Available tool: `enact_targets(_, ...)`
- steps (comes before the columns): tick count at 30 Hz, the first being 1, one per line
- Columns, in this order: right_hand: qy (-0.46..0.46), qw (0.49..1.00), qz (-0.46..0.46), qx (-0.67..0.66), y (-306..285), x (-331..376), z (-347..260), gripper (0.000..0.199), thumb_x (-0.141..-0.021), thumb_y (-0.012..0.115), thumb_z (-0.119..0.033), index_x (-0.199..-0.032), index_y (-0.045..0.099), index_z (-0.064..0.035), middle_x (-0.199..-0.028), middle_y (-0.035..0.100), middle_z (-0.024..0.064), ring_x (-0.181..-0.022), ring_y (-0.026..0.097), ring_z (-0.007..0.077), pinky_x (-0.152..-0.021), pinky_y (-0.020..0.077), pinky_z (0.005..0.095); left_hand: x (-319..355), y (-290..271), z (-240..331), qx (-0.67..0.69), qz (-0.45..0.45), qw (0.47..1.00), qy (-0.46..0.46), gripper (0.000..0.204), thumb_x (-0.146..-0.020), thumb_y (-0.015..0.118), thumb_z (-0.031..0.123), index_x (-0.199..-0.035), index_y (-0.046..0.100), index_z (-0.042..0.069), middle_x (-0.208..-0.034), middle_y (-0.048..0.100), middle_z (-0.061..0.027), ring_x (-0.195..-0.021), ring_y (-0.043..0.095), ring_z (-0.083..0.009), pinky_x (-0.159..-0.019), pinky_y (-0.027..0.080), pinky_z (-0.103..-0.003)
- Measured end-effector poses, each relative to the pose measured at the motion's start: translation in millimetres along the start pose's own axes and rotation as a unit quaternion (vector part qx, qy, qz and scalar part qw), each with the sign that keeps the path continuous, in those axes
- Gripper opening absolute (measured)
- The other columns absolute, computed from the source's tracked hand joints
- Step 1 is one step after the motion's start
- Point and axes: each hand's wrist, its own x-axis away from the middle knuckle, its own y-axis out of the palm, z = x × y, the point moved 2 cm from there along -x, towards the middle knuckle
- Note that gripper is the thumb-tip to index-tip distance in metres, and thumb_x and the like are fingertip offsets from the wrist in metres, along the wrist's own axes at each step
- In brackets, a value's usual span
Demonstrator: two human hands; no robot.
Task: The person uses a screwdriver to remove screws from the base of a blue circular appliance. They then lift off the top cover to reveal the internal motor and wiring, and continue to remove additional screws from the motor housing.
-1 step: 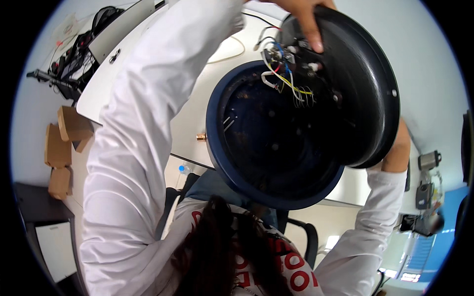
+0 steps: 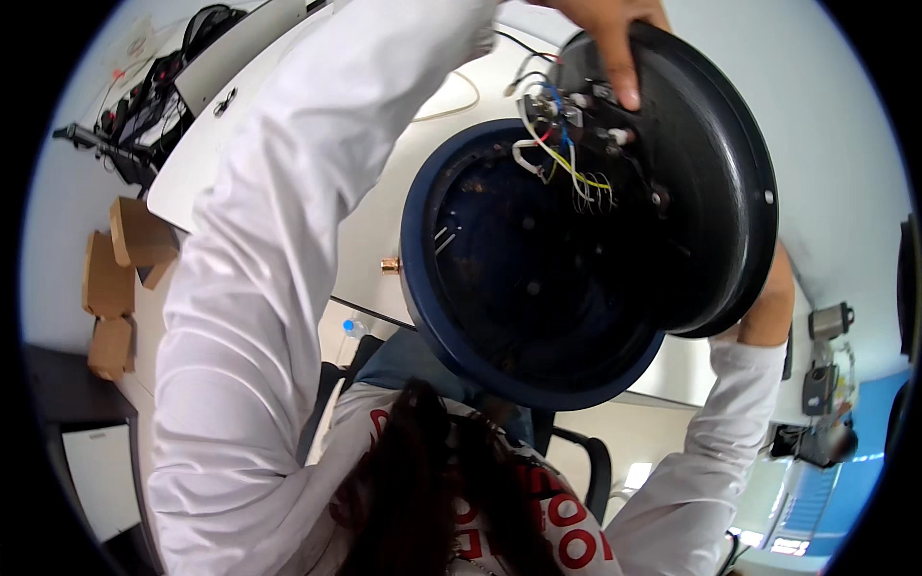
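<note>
A round black base with a raised rim is tilted up over the far right side of a dark blue round shell. My left hand grips the base at its far edge, a finger reaching down inside the rim. White, blue, red and yellow-green wires and a thin coil spring hang from the inside of the base. Behind the base's right edge is my right hand; its fingers are hidden. A copper-coloured threaded fitting sticks out of the shell's left side.
The shell is on a white table and reaches past its near edge. A pale cable lies beyond. Brown cardboard boxes and a blue-capped bottle are at the left. Small appliances stand at the far right.
The black base has shifted slightly toward me and to the right, with my left hand and the wires moving along. The blue shell has barely moved.
</note>
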Motion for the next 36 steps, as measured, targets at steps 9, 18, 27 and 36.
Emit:
enact_targets(9, 0.194, 0.928, 0.132, -0.290, -27.6, 59.7, 50.0, 0.050, -0.081, 0.071, -0.019, -0.125, 0.054, -0.0019, -0.116, 0.062, 0.0139, -0.104, 0.060, 0.0211, -0.090, 0.0478, 0.0327, -69.7, -7.2, 6.6, -0.100, -0.093, 0.990, 0.014, 0.038, -0.066, 0.085, 0.019, -0.095, 0.069, 0.000, -0.091, 0.070, -0.0089, -0.087, 0.063, -0.0171, -0.079, 0.047, -0.029)
enact_targets(18, 0.250, 0.862, 0.235, -0.373, -25.0, 112.8, 51.8, 0.052, -0.091, 0.058, -0.038, -0.124, 0.049, 0.0003, -0.091, 0.066, 0.0071, -0.057, 0.058, 0.0095, -0.047, 0.0449, 0.0190, -109.5, -0.6, 6.1, -0.095, -0.139, 0.986, -0.008, 0.041, -0.070, 0.083, 0.019, -0.100, 0.067, -0.003, -0.094, 0.069, -0.0109, -0.088, 0.063, -0.0192, -0.079, 0.050, -0.029)
enact_targets(27, 0.230, 0.940, 0.196, -0.159, 15.6, 112.6, -6.2, 0.056, -0.079, 0.074, -0.020, -0.123, 0.048, 0.0021, -0.064, 0.052, 0.0003, -0.048, 0.045, 0.0057, -0.044, 0.0344, 0.0182, -107.2, -0.7, -0.5, -0.069, -0.131, 0.988, -0.040, 0.035, -0.073, 0.080, 0.017, -0.099, 0.067, -0.002, -0.092, 0.069, -0.0083, -0.083, 0.063, -0.0166, -0.075, 0.050, -0.028)
enact_targets(36, 0.258, 0.922, 0.282, -0.062, 40.2, 103.1, -21.6, 0.029, -0.082, 0.071, -0.021, -0.101, 0.060, -0.0017, -0.058, 0.051, -0.0022, -0.045, 0.043, 0.0044, -0.044, 0.0331, 0.0175, -94.5, -1.8, -6.9, -0.041, -0.086, 0.995, -0.035, 0.039, -0.070, 0.082, 0.016, -0.102, 0.066, 0.000, -0.092, 0.069, -0.0062, -0.084, 0.063, -0.0148, -0.076, 0.050, -0.028)
